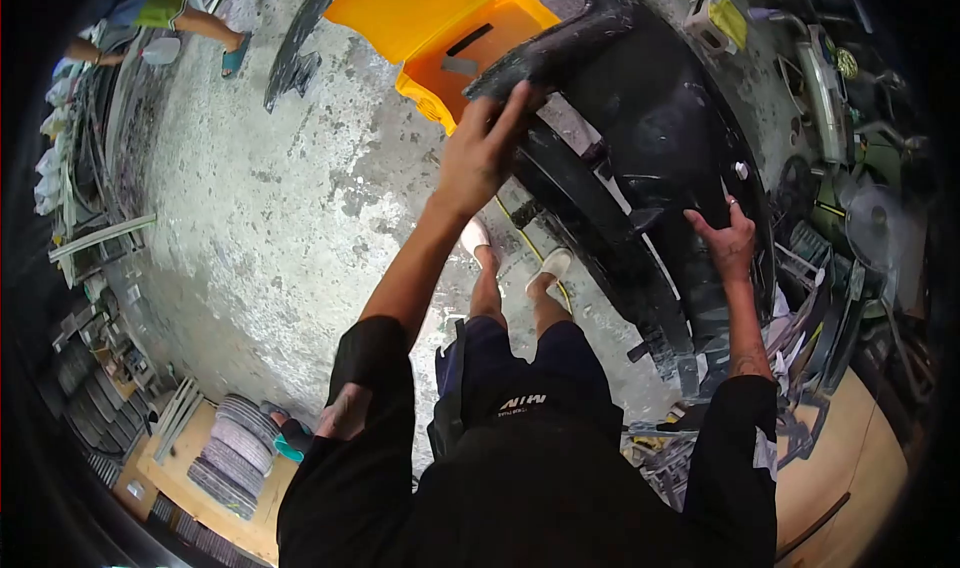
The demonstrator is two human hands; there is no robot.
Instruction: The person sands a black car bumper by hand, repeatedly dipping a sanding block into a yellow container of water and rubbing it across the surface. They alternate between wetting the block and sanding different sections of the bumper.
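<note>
A large black car bumper [665,118] with long slots fills the space in front of me and to my right, its surface scuffed and dusty. At its near left arm, my left hand [482,158] is closed on the black edge, index finger stretched along it; some fingers are hidden. My right hand [728,243] is on the bumper's right side, thumb apart from the fingers and the other fingertips partly hidden around it. Behind the left hand stands an open yellow bin [430,83], its lid [415,8] tilted back.
Another person's leg [212,30] in a sandal shows at the upper left. Stacked parts [105,368] line the left side. Rolled grey material [235,453] lies on a wooden board [175,468]. Metal parts [830,98] crowd the right. Worn concrete floor [270,218] spreads between.
</note>
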